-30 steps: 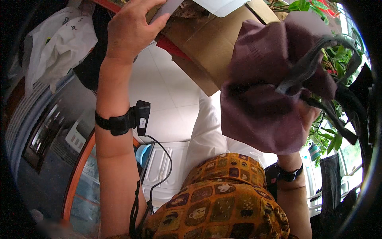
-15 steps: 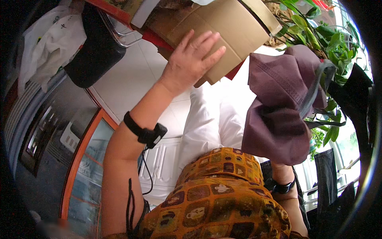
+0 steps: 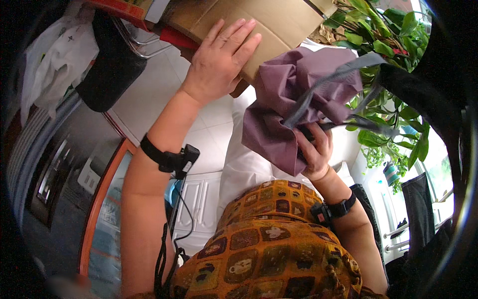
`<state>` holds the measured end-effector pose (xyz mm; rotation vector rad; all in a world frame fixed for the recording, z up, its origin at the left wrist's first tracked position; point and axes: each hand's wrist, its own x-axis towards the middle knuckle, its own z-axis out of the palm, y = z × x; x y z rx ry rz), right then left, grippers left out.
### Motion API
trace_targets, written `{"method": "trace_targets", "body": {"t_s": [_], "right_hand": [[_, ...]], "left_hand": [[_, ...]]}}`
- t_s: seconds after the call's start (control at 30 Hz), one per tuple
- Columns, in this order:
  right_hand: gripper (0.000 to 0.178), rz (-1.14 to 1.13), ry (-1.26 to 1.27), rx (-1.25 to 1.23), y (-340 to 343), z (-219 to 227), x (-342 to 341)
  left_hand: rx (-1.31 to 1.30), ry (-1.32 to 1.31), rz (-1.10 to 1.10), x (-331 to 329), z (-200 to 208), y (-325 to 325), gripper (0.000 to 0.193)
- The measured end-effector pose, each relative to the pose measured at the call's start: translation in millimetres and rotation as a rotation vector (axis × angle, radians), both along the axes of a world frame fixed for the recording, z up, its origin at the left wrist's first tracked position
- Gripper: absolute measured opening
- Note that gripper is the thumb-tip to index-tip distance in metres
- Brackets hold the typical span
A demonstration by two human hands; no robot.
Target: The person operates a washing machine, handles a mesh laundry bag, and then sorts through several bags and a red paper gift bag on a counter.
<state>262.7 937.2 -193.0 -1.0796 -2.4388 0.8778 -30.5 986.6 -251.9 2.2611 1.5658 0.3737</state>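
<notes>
Against the side of a brown cardboard box (image 3: 279,35), my left hand (image 3: 219,65) lies flat with its fingers stretched out. My right hand (image 3: 314,154) is closed on a crumpled purple cloth bag (image 3: 271,129) with dark grey straps (image 3: 343,70). The bag hangs just below and right of the box, overlapping its lower right corner in the view. Folds of cloth hide part of my right fingers.
Leafy green plants (image 3: 383,47) crowd the right side near a bright window. At left are a black chair (image 3: 109,70), white plastic bags (image 3: 59,65) and an orange-framed glass cabinet (image 3: 102,199). A red-edged surface (image 3: 129,12) stands by the box.
My right hand has swung the purple bag left, close to the box, and its fingers now show. The box and my left hand sit slightly farther left and higher in the view.
</notes>
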Motion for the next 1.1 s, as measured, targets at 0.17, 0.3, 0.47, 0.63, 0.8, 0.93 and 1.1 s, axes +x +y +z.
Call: {"method": "trace_targets", "body": {"t_s": [0.17,0.3,0.47,0.63,0.8,0.93,1.1], "right_hand": [[0.049,-0.007,0.065,0.069,11.8,-9.1,-17.7],[0.048,-0.01,0.07,0.052,11.2,-6.6,-20.4],[0.047,-0.012,0.09,0.096,14.9,5.3,-25.7],[0.039,-0.146,0.106,-0.078,5.1,15.3,-15.8],[0.04,-0.383,0.282,-0.448,9.3,31.9,3.5],[0.041,-0.889,0.967,-1.549,53.2,95.0,-39.4],[0.04,-0.594,0.709,-0.947,72.3,116.7,-55.6]], "left_hand": [[0.06,0.012,0.302,13.1,-12.9,-38.4,0.058],[0.095,0.012,0.328,22.6,-23.1,-41.3,0.054],[0.151,0.096,0.167,11.8,-17.0,-23.4,0.046],[0.175,0.119,0.123,4.1,-10.9,-20.8,0.046],[-0.027,-0.051,0.148,-2.8,22.1,-10.7,0.041],[0.013,-0.342,0.402,-31.9,31.1,1.7,0.028],[0.315,-0.158,0.601,-76.2,26.6,55.0,0.024]]}}
